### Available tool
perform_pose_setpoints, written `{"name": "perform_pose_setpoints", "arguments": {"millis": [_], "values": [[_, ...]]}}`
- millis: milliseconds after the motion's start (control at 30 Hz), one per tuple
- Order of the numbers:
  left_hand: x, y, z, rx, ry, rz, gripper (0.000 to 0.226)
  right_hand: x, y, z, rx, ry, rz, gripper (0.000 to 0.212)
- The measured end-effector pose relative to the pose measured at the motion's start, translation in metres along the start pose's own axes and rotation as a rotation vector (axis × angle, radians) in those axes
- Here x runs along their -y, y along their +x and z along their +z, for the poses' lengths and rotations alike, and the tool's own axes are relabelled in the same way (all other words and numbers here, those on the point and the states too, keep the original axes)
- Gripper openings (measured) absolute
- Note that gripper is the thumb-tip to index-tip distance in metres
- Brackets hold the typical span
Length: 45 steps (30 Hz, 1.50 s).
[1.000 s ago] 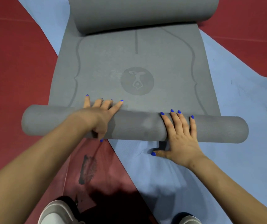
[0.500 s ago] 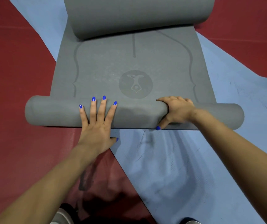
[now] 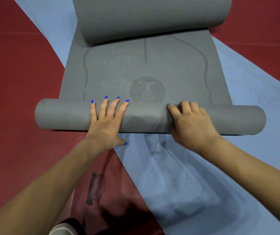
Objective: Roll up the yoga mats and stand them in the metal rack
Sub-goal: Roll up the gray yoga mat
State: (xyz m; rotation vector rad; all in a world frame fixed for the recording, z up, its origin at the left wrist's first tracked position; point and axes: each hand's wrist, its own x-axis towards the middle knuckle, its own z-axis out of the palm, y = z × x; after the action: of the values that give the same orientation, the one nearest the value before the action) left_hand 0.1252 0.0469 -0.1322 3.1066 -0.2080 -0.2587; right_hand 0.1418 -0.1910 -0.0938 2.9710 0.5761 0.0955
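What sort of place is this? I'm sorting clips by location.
Probably a gym or exercise studio. The floor is padded-looking matting in red with a light blue section, and a grey yoga mat printed with alignment lines lies on it, half rolled under the left hand and right hand.

I see a grey mat [image 3: 146,72] printed with darker curved lines and a round emblem [image 3: 147,91], a red and light-blue floor [image 3: 17,73], and bright blue nails [image 3: 106,97].

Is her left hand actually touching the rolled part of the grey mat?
Touching. The head view shows the left hand lying flat on the rolled part of the grey yoga mat, fingers spread over its top.
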Motion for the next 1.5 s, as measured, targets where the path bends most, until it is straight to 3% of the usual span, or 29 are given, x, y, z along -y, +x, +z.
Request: {"name": "perform_pose_setpoints", "arguments": {"millis": [167, 333, 433, 567, 700, 833, 967, 1400, 1500], "values": [[0.002, 0.025, -0.011, 0.06, -0.094, -0.034, 0.123, 0.014, -0.005, 0.033, 0.061, 0.02, 0.045, 0.117], [0.011, 0.06, -0.033, 0.19, -0.248, -0.033, 0.11, 0.01, 0.029, 0.029, 0.234, 0.152, 0.134, 0.123], [0.009, 0.062, -0.037, 0.213, -0.182, -0.016, 0.121, -0.001, 0.042, 0.023, 0.313, 0.21, 0.112, 0.128], [0.001, 0.046, -0.016, 0.039, 0.006, 0.006, 0.125, -0.006, 0.059, 0.023, 0.355, 0.21, 0.121, 0.134], [0.0, 0.061, -0.023, 0.109, 0.085, -0.036, 0.129, -0.009, 0.071, 0.022, 0.397, 0.115, 0.111, 0.142], [0.0, 0.071, -0.026, 0.129, 0.178, -0.015, 0.126, -0.014, 0.075, 0.023, 0.357, 0.091, 0.072, 0.128], [0.005, 0.083, -0.032, 0.139, 0.088, -0.014, 0.115, -0.023, 0.081, 0.022, 0.335, 0.12, 0.026, 0.11], [0.008, 0.077, -0.059, 0.213, 0.178, 0.156, 0.095, -0.028, 0.079, 0.007, 0.48, 0.175, -0.033, 0.101], [0.004, 0.057, -0.054, 0.154, 0.215, 0.188, 0.092, -0.023, 0.059, 0.003, 0.475, 0.158, -0.036, 0.102]]}}
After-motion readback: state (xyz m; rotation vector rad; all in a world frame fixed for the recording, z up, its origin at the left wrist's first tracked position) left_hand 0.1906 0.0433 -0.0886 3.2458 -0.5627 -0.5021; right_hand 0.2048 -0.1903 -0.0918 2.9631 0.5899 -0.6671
